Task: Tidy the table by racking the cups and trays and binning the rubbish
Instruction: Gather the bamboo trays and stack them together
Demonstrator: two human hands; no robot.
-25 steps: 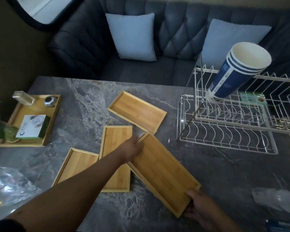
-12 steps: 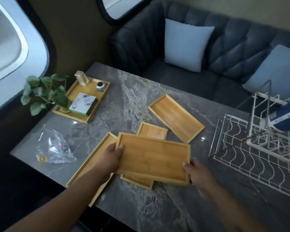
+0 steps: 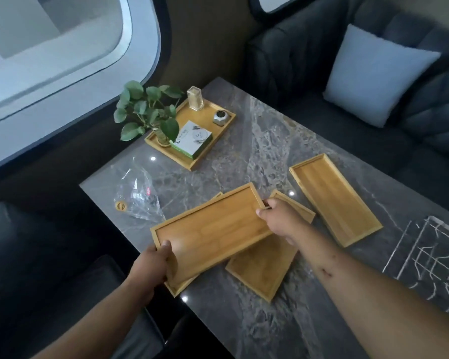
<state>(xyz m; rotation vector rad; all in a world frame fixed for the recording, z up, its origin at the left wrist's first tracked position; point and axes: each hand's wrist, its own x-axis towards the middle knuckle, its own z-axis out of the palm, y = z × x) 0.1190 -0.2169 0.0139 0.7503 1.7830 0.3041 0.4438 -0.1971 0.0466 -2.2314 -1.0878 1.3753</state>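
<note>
Both hands hold one bamboo tray (image 3: 213,229): left hand (image 3: 153,265) on its near short end, right hand (image 3: 280,218) on the far end, keeping it level above two other trays (image 3: 265,268). Probably stacking them before racking; the rack (image 3: 430,255) sits at the worktop's (image 3: 270,151) right edge.

We see a grey marble table (image 3: 270,141), a dark tufted sofa (image 3: 373,40) with a pale cushion (image 3: 379,76) beyond the hands, and a rounded window (image 3: 57,47) far left; dim light.
</note>
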